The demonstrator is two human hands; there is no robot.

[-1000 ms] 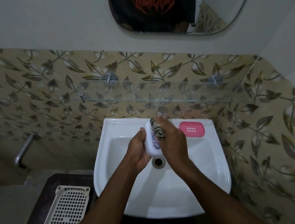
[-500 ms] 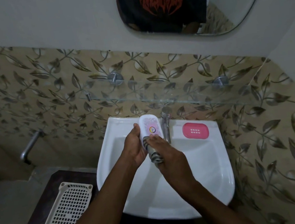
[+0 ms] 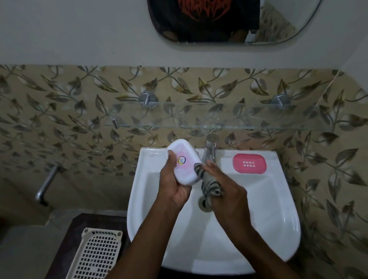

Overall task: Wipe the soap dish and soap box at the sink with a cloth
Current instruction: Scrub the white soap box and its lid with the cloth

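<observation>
My left hand [image 3: 176, 181] grips a white soap box [image 3: 184, 161] with a pinkish lid and a small round sticker, tilted above the back left of the white sink [image 3: 276, 232]. My right hand [image 3: 227, 194] holds a grey striped cloth [image 3: 207, 181] bunched against the box's lower right edge, over the drain. A pink soap dish [image 3: 249, 163] with small drain holes lies flat on the sink's back right rim, apart from both hands.
A chrome tap [image 3: 211, 147] stands at the sink's back centre, just right of the box. A glass shelf [image 3: 222, 121] runs above it under a mirror [image 3: 300, 0]. A cream perforated basket [image 3: 87, 269] rests on a dark stool at lower left. A wall pipe [image 3: 46, 186] sticks out left.
The soap box has turned so its lid faces up and has shifted left. The cloth has slid from the box's top down to its lower right edge.
</observation>
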